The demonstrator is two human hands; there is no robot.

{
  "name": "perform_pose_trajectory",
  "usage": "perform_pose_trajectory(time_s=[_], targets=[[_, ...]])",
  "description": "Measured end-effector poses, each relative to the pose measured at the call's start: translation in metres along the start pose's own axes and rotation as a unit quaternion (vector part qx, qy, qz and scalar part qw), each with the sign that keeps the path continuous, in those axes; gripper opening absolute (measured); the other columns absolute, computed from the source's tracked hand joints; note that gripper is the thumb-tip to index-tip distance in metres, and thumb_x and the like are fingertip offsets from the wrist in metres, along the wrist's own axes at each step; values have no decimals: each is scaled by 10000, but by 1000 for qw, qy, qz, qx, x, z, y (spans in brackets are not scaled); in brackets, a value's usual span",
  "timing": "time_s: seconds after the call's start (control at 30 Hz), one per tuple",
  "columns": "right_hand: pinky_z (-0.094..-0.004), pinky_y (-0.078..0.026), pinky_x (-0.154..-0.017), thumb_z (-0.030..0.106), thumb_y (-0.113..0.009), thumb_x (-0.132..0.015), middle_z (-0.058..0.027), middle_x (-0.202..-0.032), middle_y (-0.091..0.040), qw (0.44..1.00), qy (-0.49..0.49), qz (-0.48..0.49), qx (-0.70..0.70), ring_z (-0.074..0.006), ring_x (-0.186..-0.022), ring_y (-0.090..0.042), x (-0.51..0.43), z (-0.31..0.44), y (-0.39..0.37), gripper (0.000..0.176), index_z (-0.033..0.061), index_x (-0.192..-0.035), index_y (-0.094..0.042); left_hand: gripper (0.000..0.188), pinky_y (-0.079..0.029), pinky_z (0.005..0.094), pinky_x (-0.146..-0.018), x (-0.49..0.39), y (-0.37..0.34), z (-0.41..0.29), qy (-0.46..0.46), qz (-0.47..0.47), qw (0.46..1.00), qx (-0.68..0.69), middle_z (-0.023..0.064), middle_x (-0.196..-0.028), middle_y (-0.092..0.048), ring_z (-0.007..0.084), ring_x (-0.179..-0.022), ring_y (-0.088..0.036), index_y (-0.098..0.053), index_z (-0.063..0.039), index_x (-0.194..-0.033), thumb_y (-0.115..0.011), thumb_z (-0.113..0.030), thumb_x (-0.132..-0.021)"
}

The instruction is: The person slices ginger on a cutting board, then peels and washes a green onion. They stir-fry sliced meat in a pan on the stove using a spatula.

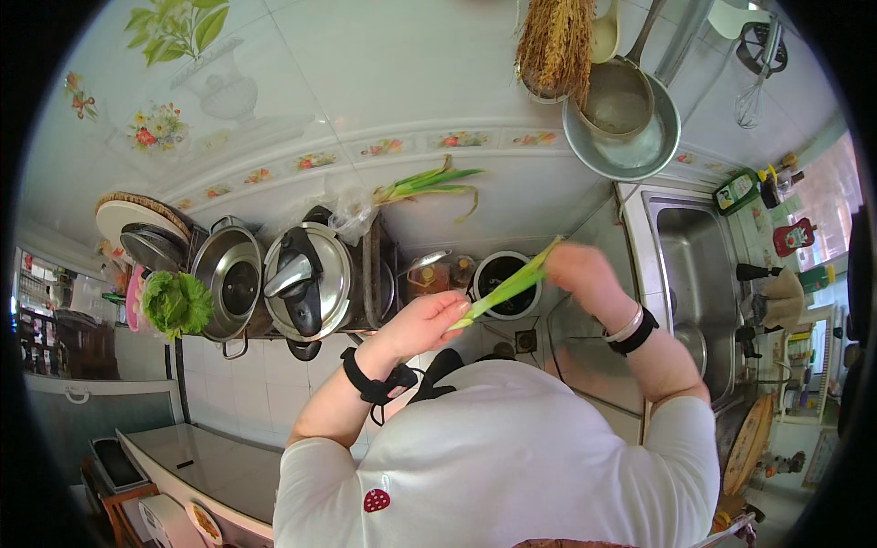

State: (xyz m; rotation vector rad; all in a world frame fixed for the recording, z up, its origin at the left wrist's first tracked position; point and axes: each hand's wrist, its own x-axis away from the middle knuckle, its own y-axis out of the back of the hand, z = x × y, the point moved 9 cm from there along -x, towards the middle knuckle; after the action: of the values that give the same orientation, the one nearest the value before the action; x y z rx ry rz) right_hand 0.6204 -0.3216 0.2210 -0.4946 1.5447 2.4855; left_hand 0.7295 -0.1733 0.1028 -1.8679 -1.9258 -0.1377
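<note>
A long scallion (510, 286) slants across the middle of the view, pale at its lower end and green at its upper end. My left hand (433, 320) grips the pale end between thumb and fingers. At the leafy end is my right hand (582, 274), blurred and with its fingers curled; whether they hold the leaves is hidden. Directly below the scallion stands a round white-rimmed bin (533, 309) with a dark inside. More scallions (428, 183) stick out of a clear plastic bag (353, 218) by the tiled wall.
To the left are a pressure cooker (329, 274), a steel pot (205, 294) and a head of lettuce (177, 305). A steel sink (699, 274) lies to the right. Bottles (438, 274) stand beside the bin. A metal basin (637, 161) hangs on the wall above.
</note>
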Motion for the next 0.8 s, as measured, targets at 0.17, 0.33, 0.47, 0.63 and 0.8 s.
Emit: perform_pose_trajectory(time_s=[0.17, 0.33, 0.47, 0.63, 0.8], targets=[[-239, -325, -447, 169, -537, -946, 5, -660, -528, 724, -350, -366, -469, -70, -502, -407, 34, -55, 49, 176, 61, -823, -602, 311, -207, 200, -399, 15, 22, 16, 54, -47, 989, 126, -45, -609, -379, 39, -454, -270, -502, -91, -898, -408, -353, -1038], [-282, -502, -654, 19, -694, -764, -61, -1019, -650, 987, 6, -153, -51, -183, -820, -612, -6, 27, -10, 196, 67, -951, -656, 373, -195, 204, -370, 6, 9, 10, 39, 77, 976, 200, -37, -583, -379, 48, -416, -265, -495, -101, -861, -392, -418, -1030], [-289, -505, -624, 92, -690, -739, -24, -992, -634, 986, 22, -146, 74, -184, -799, -604, -26, 40, -34, 229, 91, -967, -663, 421, -186, 205, -348, 5, -5, 12, 46, 172, 960, 217, -36, -577, -376, 47, -400, -263, -494, -99, -842, -374, -459, -1024], [-299, -502, -602, 152, -635, -755, -18, -889, -595, 987, 46, -41, 149, -178, -792, -600, -31, 50, -52, 224, 91, -968, -660, 471, -193, 200, -343, 4, 4, 15, 24, 145, 958, 248, -38, -575, -372, 46, -391, -259, -493, -88, -847, -355, -506, -1013], [-308, -493, -575, 140, -589, -776, -80, -688, -538, 993, -31, -85, 69, -229, -618, -562, -15, 20, -81, 154, 60, -901, -628, 488, -174, 204, -359, 2, -12, 11, 13, 221, 948, 230, -48, -581, -362, 44, -400, -237, -488, -91, -839, -348, -526, -1010]])
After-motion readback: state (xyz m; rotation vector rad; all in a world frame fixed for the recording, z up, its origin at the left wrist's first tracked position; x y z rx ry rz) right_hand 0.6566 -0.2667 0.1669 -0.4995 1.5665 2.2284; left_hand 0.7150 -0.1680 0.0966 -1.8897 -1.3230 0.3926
